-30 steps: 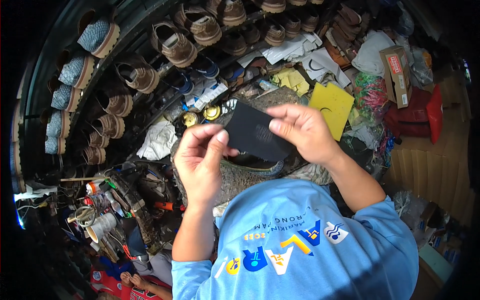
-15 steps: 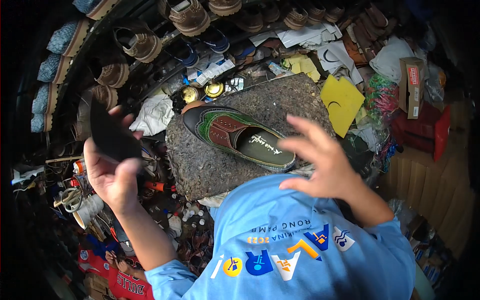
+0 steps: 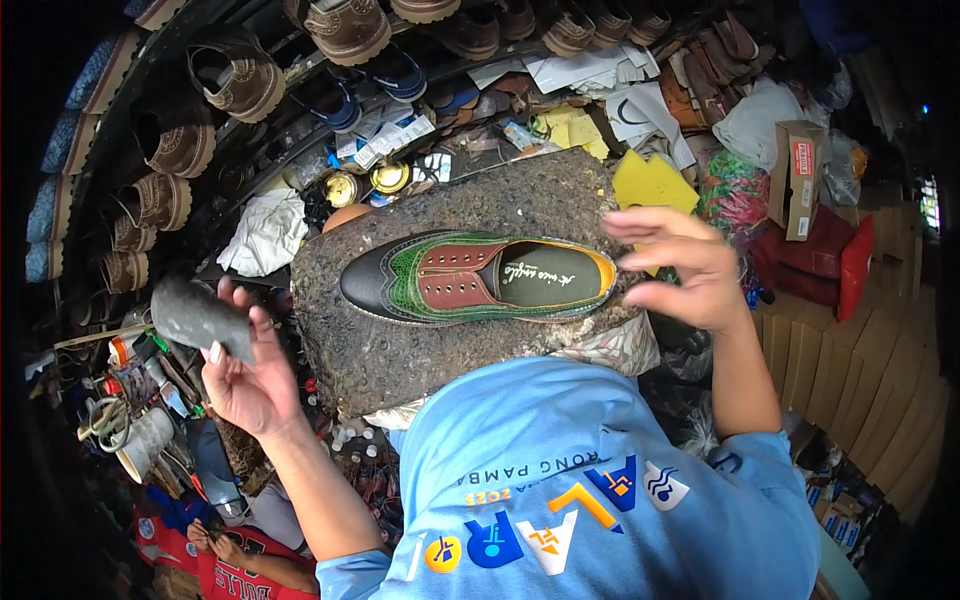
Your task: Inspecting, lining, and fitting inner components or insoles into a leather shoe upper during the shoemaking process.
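A black, green and reddish-brown lace-less shoe point(image 3: 470, 275) lies sole down on a rough dark block point(image 3: 400, 375), its toe pointing left and its heel right. My left hand point(image 3: 250, 385), left of the block, pinches a thin dark grey flat piece with a rounded edge point(image 3: 203, 318) between thumb and fingers. Whether that piece is leather or rubber does not show. My right hand point(image 3: 690, 265) is raised just right of the shoe's heel, thumb and fingers apart, with nothing in it.
Brown shoes point(image 3: 235, 75) stand on racks at the upper left. Beyond the block are open tins point(image 3: 390, 178), a crumpled white cloth point(image 3: 265, 230) and yellow sheets point(image 3: 650, 185). A cardboard box point(image 3: 797, 180) stands at right. Another person's hands point(image 3: 220, 540) show at lower left.
The shoe now lies more level, having been slanted with its heel toward me. My right hand has moved right, off the shoe opening. My left hand has turned the grey piece flatter.
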